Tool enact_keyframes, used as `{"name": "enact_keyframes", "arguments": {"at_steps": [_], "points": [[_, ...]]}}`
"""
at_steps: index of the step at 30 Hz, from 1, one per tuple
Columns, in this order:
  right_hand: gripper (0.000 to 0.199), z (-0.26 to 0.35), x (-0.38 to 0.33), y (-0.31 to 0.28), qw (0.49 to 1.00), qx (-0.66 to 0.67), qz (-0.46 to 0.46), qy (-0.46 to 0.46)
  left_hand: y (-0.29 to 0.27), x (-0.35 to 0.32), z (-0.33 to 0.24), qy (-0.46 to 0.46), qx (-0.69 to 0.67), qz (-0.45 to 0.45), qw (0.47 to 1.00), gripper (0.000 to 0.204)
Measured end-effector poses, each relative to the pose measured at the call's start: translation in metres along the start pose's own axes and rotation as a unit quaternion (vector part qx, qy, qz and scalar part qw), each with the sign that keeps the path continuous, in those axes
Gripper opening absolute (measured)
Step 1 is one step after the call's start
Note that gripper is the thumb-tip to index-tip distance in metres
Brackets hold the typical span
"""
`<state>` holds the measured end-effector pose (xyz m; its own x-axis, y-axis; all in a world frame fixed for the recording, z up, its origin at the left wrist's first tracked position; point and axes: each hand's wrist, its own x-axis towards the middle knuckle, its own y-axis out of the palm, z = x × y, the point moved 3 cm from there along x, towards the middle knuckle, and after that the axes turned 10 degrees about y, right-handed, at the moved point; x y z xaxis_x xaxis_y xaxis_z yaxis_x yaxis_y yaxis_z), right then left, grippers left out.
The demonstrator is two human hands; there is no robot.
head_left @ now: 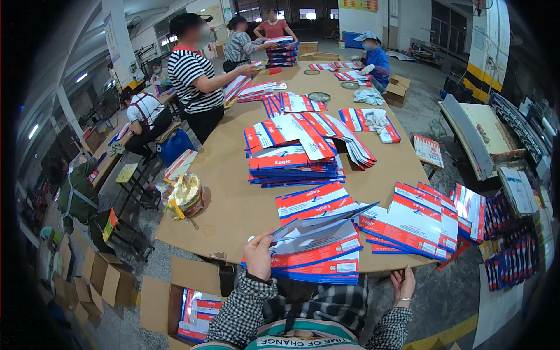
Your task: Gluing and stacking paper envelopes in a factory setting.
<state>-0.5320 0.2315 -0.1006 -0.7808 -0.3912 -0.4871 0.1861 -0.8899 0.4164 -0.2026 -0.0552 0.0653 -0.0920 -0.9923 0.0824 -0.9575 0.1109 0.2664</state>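
My left hand (258, 256) grips the left end of a folded printed cardboard sleeve (318, 224), whose upper flap stands raised and shows a grey-white inside. Under it, at the table's near edge, lies a fanned stack of red, white and blue cardboard sleeves (326, 265). My right hand (402, 284) is low beside the near right table edge, fingers loosely bent and apart, with nothing seen in it. Close to it, more printed sleeves (408, 221) lie spread out. Beyond the left hand's sleeve are further sleeves (315, 201) and a tall pile of them (294, 166).
A tub of pale paste (186, 192) with a brush stands at the table's (233, 198) left edge. An open carton (157, 309) with sleeves sits on the floor at lower left. Co-workers (195, 76) handle sleeves along the far side. Cloths (369, 96) and round lids (319, 97) lie farther back.
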Motion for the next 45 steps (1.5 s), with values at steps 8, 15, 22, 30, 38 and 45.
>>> {"name": "enact_keyframes", "arguments": {"at_steps": [8,15,22,30,38,45], "points": [[0.052,0.057,-0.117,0.172,0.952,-0.168,0.252,0.040,0.031,0.018,-0.023,0.120,0.115,0.062,0.984,0.026],[0.076,0.010,-0.186,0.312,0.850,-0.136,0.487,0.146,0.046,0.012,-0.016,0.048,0.008,0.017,0.999,0.028],[0.084,-0.002,-0.193,0.314,0.845,-0.037,0.459,0.271,0.038,-0.008,-0.013,0.065,0.021,0.058,0.996,0.027],[0.086,0.003,-0.183,0.322,0.829,0.036,0.486,0.274,0.041,-0.008,-0.007,0.080,0.031,0.101,0.991,0.025],[0.080,0.005,-0.185,0.321,0.840,0.044,0.476,0.255,0.045,-0.008,-0.008,0.140,0.061,0.113,0.982,0.022],[0.078,0.004,-0.180,0.318,0.845,0.060,0.471,0.246,0.049,-0.012,-0.010,0.118,0.025,0.103,0.987,0.021]]}}
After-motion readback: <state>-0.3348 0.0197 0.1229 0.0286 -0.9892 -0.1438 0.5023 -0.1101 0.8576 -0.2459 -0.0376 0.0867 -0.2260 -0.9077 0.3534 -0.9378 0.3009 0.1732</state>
